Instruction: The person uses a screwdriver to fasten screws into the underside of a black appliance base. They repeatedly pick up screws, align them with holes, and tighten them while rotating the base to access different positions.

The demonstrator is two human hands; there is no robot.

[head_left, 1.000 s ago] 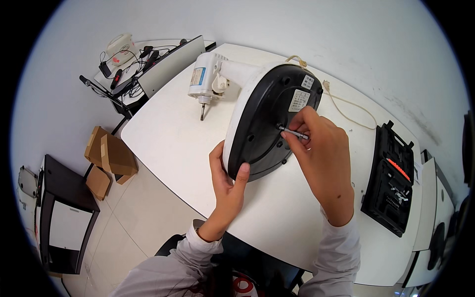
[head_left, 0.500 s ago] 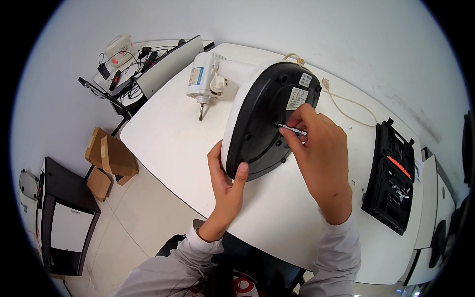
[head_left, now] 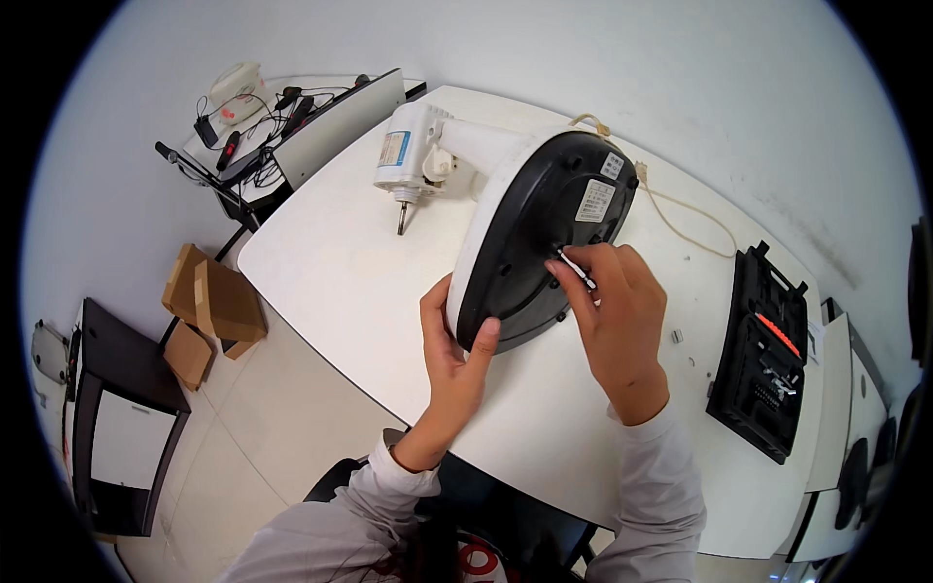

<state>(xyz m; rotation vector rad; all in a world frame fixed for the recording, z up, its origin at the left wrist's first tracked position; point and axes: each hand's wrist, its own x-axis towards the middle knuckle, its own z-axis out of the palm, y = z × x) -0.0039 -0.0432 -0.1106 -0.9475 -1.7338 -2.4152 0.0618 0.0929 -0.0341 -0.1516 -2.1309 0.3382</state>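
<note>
A white desk fan lies on its side with its bare motor head point(head_left: 400, 160) and metal shaft to the left. The black underside of its base point(head_left: 525, 291) is tilted up toward me. My left hand point(head_left: 456, 374) grips the base's lower edge, thumb on the black face and fingers behind the white rim. Between thumb and fingertips, my right hand point(head_left: 622, 316) pinches a short silver screwdriver bit point(head_left: 578, 270). The bit's far end is at a recess near the middle of the underside; whether it sits on a screw is too small to tell.
An open black tool case point(head_left: 761, 364) with bits and an orange-red piece lies at the table's right. Small metal parts point(head_left: 677, 336) are scattered beside it. A beige power cord point(head_left: 695, 219) curls by the wall. A cardboard box point(head_left: 219, 301) stands on the floor at left.
The fan base has shifted slightly right and down in view. My right hand has turned, and the bit now slants more steeply. Both hands keep their holds.
</note>
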